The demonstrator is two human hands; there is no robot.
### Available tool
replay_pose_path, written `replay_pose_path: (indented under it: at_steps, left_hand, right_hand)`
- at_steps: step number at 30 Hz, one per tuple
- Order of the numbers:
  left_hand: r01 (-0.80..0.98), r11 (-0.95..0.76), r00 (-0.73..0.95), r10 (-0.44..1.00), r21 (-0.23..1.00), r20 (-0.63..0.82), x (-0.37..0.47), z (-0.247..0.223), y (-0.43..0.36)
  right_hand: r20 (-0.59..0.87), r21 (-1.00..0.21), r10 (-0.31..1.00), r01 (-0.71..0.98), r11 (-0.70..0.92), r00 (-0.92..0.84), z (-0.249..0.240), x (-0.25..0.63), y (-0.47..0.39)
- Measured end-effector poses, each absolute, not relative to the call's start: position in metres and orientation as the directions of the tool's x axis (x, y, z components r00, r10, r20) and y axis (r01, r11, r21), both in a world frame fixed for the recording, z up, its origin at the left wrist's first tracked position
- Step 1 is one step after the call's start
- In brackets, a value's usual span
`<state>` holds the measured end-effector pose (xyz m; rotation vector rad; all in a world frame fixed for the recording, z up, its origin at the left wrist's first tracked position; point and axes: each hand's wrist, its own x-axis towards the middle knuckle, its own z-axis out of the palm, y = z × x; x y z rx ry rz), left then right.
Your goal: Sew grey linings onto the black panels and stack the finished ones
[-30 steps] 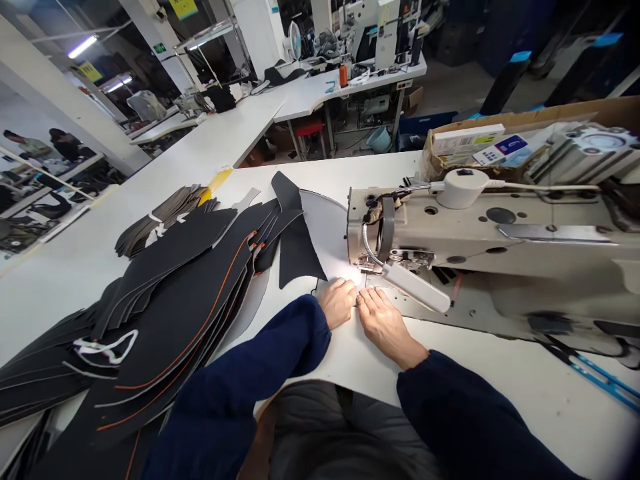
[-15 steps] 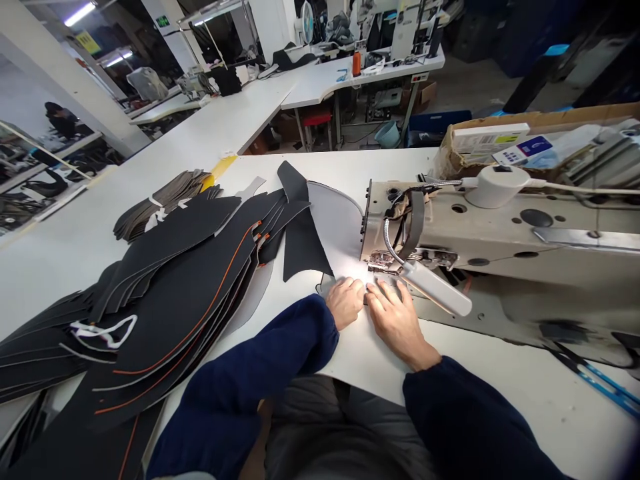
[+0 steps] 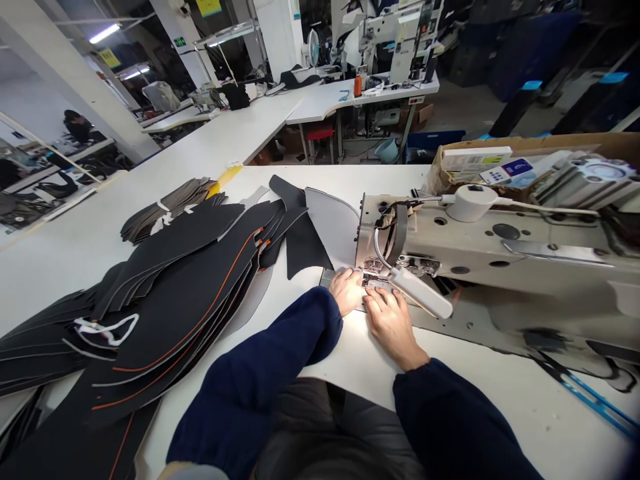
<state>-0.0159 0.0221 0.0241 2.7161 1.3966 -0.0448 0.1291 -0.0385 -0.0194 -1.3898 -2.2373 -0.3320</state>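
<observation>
A grey fabric panel (image 3: 333, 227) with a dark curved edge lies to the left of the sewing machine (image 3: 425, 233), its lower end running under my left hand (image 3: 346, 291). The fingers of that hand are bunched over the panel's edge, close beside the needle area. My right hand (image 3: 393, 327) rests with fingers stretched forward and slightly apart on the machine bed, just in front of the presser foot (image 3: 370, 279). A white lamp (image 3: 423, 292) lights the spot from above the right fingertips. Exactly what lies beneath those fingertips is hidden.
Stacked black panels (image 3: 200, 287) with orange piping cover the left of the table. Black strips (image 3: 305, 243) lie between them and the grey panel. Behind is a tied bundle of grey-brown pieces (image 3: 167, 207). A cardboard box (image 3: 443, 160) stands behind the machine; blue-handled tool (image 3: 600, 400) at right.
The camera view has shifted slightly. Both hands remain at the needle area, with the left fingers now closer to the presser foot. The grey panel appears slightly shifted toward me.
</observation>
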Motion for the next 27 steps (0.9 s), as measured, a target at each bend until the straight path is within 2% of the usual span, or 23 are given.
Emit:
replay_pose_path:
  at_steps: [10,21,27]
  left_hand:
    - [0.818,-0.570,0.571,0.821,0.082,0.010,-0.012,0.020,0.027]
    - [0.808,-0.582,0.574,0.813,0.095,0.098,-0.008,0.007,0.034]
    - [0.797,-0.603,0.594,0.793,0.039,0.134,-0.008,0.008,0.031]
  right_hand:
    - [0.546,-0.063,0.759,0.886,0.460,-0.355,-0.025,0.135,-0.038]
    - [0.620,0.070,0.641,0.846,0.529,-0.453,-0.036,0.144,-0.028]
    - [0.612,0.035,0.645,0.830,0.556,-0.458,-0.044,0.152,-0.040]
